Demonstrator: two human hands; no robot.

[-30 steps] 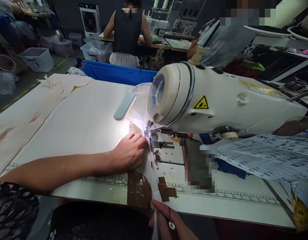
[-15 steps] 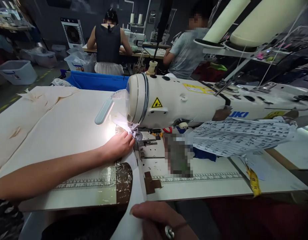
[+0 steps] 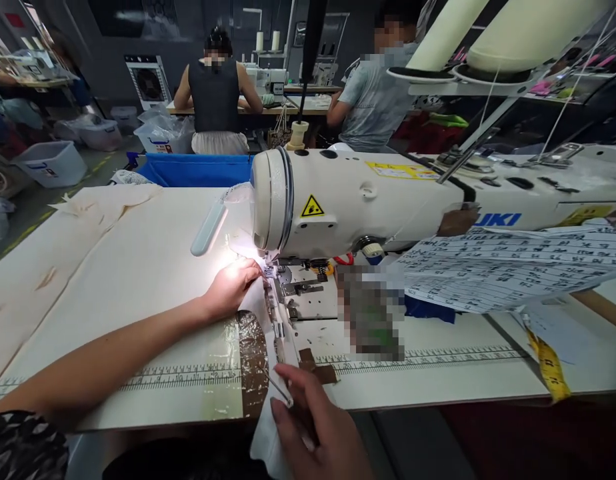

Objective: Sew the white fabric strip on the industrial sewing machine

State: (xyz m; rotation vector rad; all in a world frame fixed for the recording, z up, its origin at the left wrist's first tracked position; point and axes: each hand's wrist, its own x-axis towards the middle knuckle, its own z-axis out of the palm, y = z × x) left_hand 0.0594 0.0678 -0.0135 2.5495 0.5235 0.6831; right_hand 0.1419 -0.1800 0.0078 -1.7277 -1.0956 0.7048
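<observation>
My left hand (image 3: 237,288) is at the lit needle area of the sewing machine (image 3: 333,200), its fingers bent together on the white fabric strip (image 3: 261,303) beside the presser foot (image 3: 269,269). The strip runs from there toward me and hangs over the table's front edge. At that edge, my right hand (image 3: 318,417) has thumb and forefinger apart beside the strip. A thin metal tool (image 3: 281,387) with a pointed end sticks out of this hand; the other fingers that hold it are partly hidden. Whether the right fingertips touch the fabric is unclear.
Patterned paper or cloth (image 3: 513,267), a blurred-out object (image 3: 371,313) and a yellow tape measure (image 3: 551,367) lie right of the needle. Cream fabric pieces (image 3: 83,233) cover the left table side. Thread cones (image 3: 528,40) stand above. Two people sit working behind.
My right hand has gone from gripping the strip at the edge to thumb and forefinger apart, with the metal tool now pointing forward. The view has shifted slightly; the left hand stays by the needle.
</observation>
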